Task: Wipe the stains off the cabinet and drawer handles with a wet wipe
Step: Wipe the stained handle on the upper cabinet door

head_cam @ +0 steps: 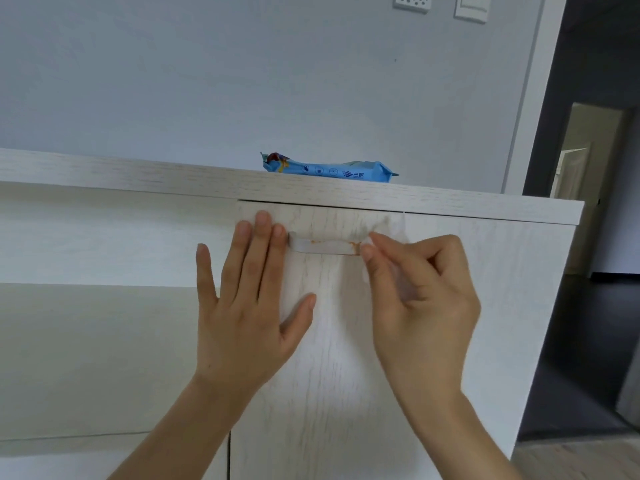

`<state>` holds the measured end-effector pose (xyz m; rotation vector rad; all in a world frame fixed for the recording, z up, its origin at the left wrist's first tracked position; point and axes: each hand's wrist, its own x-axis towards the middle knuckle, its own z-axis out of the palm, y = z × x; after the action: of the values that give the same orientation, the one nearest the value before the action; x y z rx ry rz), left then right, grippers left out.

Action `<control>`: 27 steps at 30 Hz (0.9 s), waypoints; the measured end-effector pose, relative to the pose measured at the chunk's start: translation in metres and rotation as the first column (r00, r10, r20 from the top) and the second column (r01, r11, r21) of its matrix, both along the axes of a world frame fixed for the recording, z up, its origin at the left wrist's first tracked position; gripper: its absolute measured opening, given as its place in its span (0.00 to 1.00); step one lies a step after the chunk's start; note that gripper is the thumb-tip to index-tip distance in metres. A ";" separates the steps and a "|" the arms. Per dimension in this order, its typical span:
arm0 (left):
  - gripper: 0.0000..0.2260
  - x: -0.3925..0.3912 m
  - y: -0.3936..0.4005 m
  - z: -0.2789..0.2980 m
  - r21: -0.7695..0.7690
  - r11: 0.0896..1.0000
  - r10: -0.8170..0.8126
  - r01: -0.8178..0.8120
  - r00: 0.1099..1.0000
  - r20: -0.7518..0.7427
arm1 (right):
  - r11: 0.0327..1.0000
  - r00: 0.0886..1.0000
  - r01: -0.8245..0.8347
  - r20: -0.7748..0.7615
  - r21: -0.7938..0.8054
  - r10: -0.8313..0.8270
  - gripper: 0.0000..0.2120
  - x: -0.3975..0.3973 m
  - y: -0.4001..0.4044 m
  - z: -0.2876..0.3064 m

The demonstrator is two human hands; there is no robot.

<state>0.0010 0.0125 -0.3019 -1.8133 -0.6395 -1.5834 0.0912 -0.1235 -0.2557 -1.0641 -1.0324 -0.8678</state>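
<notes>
Right hand (419, 292) pinches a thin, translucent wet wipe (398, 271) between thumb and curled fingers, thumb tip and forefinger tip at the right end of the cabinet door handle (323, 244). Wipe bunches inside the palm, one corner trailing up beside the forefinger toward the door's top edge; blurred, so its outline is hard to follow. Orange-brown stain (353, 244) sits on the handle's right end, touching the thumb tip; a fainter smear runs along the handle's upper edge toward the middle.

Left hand (249, 299) lies flat against the cabinet door (322, 358), fingers straight and close together, thumb spread out to the right. Its forefinger tip is just beside the handle's left end. It holds nothing.

Handle is white, horizontal, set near the top of the pale wood-grain door. Above, on the cabinet top (138, 176), a blue pack of wipes (329, 169) lies flat, behind and above the handle. Grey wall (242, 81) behind; dark doorway (595, 150) at far right.
</notes>
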 end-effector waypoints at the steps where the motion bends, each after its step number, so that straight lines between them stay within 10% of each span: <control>1: 0.30 0.000 0.001 0.000 0.006 1.000 -0.002 0.002 1.000 -0.005 | 1.000 1.000 0.003 -0.015 0.013 -0.003 0.09 0.000 0.001 0.000; 27: 0.30 0.002 0.004 -0.003 0.006 1.000 0.010 -0.010 1.000 0.018 | 0.939 0.889 -0.339 -0.345 -0.054 0.301 0.08 0.015 -0.013 0.004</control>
<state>0.0029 0.0167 -0.3050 -1.7906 -0.6505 -1.5953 0.1061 -0.1370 -0.2522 -1.0532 -0.9414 -0.3475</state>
